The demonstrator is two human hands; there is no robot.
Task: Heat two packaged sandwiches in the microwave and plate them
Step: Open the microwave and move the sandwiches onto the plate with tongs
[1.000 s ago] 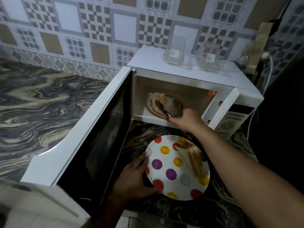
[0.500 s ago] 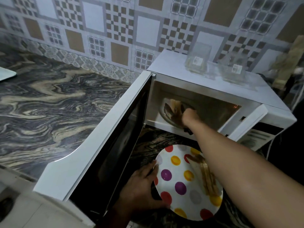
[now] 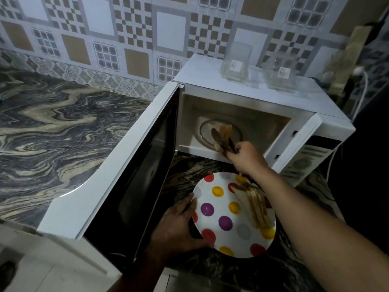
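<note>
The white microwave (image 3: pixel 242 95) stands with its door (image 3: pixel 117 165) swung wide open to the left. My right hand (image 3: pixel 246 158) grips dark tongs (image 3: pixel 223 141) at the cavity's front edge, and the tongs clamp a toasted sandwich (image 3: pixel 225 130) above the glass turntable (image 3: pixel 205 131). In front of the microwave a polka-dot plate (image 3: pixel 223 216) rests on the counter with one sandwich (image 3: pixel 255 204) lying on its right side. My left hand (image 3: pixel 179 228) holds the plate's left rim.
Two empty clear plastic sandwich packs (image 3: pixel 235 60) (image 3: pixel 281 71) stand on the microwave's top. A white cable (image 3: pixel 357 98) runs down at the right. The marbled counter (image 3: pixel 52 127) stretches left of the open door, with a patterned tile wall behind.
My right hand has drawn back from deep in the cavity to its front edge, bringing the tongs and the sandwich up off the turntable. The left hand stays on the plate.
</note>
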